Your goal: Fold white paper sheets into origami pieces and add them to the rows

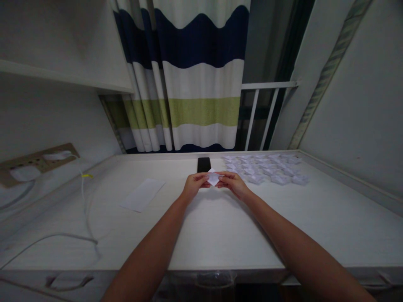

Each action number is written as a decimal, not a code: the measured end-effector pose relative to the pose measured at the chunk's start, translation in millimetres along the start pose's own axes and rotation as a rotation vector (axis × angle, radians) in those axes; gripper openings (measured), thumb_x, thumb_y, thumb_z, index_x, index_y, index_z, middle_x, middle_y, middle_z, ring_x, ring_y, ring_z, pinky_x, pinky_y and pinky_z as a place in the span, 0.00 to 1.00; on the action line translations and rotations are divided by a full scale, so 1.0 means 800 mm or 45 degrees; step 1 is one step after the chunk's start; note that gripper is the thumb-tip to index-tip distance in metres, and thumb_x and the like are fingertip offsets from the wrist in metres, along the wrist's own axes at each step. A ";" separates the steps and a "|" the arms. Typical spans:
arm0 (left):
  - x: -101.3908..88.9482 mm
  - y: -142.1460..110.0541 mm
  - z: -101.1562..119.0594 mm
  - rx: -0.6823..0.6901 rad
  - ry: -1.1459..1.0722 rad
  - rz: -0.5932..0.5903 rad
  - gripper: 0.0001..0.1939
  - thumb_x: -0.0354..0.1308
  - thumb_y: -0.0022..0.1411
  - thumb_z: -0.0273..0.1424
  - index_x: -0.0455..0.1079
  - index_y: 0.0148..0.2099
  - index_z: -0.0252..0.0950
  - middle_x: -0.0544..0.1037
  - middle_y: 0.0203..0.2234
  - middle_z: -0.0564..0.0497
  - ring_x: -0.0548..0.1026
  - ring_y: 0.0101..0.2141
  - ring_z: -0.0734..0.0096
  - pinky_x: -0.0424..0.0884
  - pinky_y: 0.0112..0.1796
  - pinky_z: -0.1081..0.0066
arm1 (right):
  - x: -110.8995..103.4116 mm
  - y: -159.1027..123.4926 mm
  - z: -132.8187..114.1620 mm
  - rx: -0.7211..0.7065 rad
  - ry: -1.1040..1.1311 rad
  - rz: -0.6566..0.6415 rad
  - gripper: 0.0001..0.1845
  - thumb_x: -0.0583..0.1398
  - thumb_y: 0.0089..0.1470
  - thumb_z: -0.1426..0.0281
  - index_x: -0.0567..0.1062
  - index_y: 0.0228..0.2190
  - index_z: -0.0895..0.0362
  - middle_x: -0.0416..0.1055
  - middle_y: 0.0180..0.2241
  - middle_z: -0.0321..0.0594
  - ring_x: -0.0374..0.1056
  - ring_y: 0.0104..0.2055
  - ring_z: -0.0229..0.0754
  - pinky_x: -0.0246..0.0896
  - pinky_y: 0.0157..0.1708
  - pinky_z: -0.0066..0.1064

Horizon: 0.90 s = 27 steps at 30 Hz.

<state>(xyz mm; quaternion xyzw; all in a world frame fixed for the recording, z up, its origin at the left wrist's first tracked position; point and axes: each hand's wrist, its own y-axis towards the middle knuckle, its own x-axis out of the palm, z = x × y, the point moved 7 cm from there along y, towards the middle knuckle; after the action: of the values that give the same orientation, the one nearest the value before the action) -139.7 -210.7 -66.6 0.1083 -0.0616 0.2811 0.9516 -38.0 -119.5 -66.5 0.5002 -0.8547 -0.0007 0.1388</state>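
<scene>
The left hand [195,184] and right hand [234,183] pinch a small folded paper [213,178] — a black rectangular object [204,165] lies at its eleven o'clock. White folded pieces [264,167] sit toward three o'clock — a white sheet [143,195] toward nine.

We seem to be in a room at home: beyond our long white wooden table [220,235] hangs a navy, white and green striped fabric curtain [204,84], and below the table's front edge sits a pale drawer with a curved handle [69,283].
</scene>
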 end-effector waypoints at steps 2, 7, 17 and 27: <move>0.001 0.000 -0.001 -0.004 -0.012 -0.010 0.19 0.65 0.40 0.34 0.73 0.37 0.31 0.77 0.25 0.49 0.72 0.23 0.75 0.73 0.29 0.71 | 0.000 0.000 -0.002 -0.022 -0.013 -0.007 0.16 0.65 0.34 0.68 0.77 0.31 0.57 0.74 0.24 0.38 0.69 0.24 0.35 0.66 0.29 0.29; 0.004 -0.002 -0.002 -0.022 -0.096 -0.055 0.17 0.65 0.39 0.31 0.74 0.35 0.30 0.77 0.25 0.49 0.73 0.24 0.75 0.72 0.31 0.70 | -0.001 0.001 -0.005 -0.056 -0.009 0.007 0.13 0.66 0.32 0.67 0.77 0.26 0.57 0.74 0.24 0.38 0.69 0.25 0.35 0.66 0.29 0.29; 0.004 -0.003 -0.008 -0.147 -0.197 -0.085 0.16 0.63 0.42 0.35 0.73 0.33 0.28 0.77 0.24 0.45 0.74 0.25 0.72 0.70 0.31 0.71 | -0.001 0.002 -0.013 -0.198 -0.182 -0.005 0.07 0.62 0.36 0.70 0.78 0.24 0.56 0.73 0.24 0.36 0.68 0.25 0.34 0.66 0.32 0.30; 0.000 -0.001 -0.013 -0.183 -0.121 -0.028 0.18 0.66 0.37 0.32 0.72 0.34 0.31 0.76 0.23 0.49 0.72 0.24 0.75 0.70 0.30 0.72 | 0.000 0.004 -0.015 -0.327 -0.419 -0.053 0.09 0.59 0.40 0.70 0.78 0.26 0.57 0.73 0.24 0.37 0.67 0.25 0.34 0.65 0.30 0.29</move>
<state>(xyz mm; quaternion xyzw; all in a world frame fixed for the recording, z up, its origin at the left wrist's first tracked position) -138.9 -208.9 -77.1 0.0534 -0.1254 0.2602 0.9559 -38.0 -116.5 -54.8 0.4891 -0.8482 -0.1943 0.0598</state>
